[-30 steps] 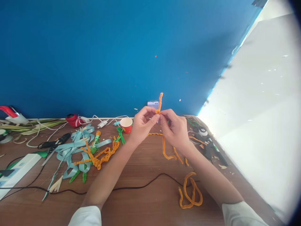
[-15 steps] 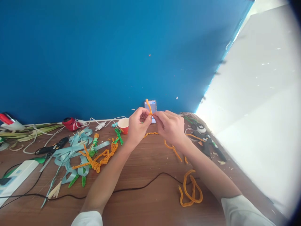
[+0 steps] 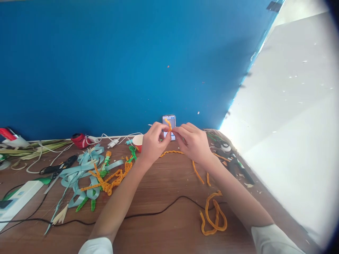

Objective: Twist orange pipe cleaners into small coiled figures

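Between my two hands is an orange fuzzy cord (image 3: 168,123), raised above the table in front of a phone. Its short end sticks up and leans left. My left hand (image 3: 153,143) pinches it with thumb and index finger. From the other side my right hand (image 3: 193,141) pinches the same cord, fingertips almost touching the left ones. The exact spot under the fingertips is hidden. Behind them an upright phone (image 3: 173,121) with a lit screen leans on the blue wall. More orange cord (image 3: 215,215) lies in a loop near my right forearm.
Left of my hands lie knotted orange cords (image 3: 113,181), light blue ribbon (image 3: 76,176) and a paper cup (image 3: 137,141). A white power strip (image 3: 22,197) sits at far left. A black cable (image 3: 153,212) crosses the table. Dark-handled tools (image 3: 238,164) lie at right.
Both hands keep their pinch on the orange cord. Its upright end now stands shorter and leans more to the left. The view has shifted slightly.
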Demonstrator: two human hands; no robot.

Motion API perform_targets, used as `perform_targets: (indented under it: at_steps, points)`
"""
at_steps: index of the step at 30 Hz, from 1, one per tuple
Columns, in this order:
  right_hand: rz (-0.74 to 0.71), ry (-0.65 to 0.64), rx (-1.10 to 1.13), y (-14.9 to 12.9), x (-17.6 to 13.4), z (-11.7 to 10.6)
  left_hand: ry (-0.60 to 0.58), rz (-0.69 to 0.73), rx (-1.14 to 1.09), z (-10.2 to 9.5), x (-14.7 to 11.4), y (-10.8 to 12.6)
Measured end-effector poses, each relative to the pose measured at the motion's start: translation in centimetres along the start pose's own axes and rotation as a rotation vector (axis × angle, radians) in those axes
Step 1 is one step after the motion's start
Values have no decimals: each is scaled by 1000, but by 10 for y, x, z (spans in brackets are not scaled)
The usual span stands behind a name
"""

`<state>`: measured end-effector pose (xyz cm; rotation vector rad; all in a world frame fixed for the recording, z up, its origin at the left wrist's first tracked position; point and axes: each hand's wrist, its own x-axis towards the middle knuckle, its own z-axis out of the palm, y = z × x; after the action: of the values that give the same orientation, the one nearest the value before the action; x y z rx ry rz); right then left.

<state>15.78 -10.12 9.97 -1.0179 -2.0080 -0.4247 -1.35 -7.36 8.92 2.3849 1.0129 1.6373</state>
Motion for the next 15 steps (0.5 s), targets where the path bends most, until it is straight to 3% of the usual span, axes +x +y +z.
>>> perform_targets:
  at_steps: [4,9,15]
  points:
    - [37,6,-59,-3,-2,0,-7,261,357,4,-4,-4]
    - [54,-90,67,-4,-1,-2,-156,272,494,2,-2,-6]
    - [-6,-127,174,-1,1,-3,-219,295,477,-1,1,-8]
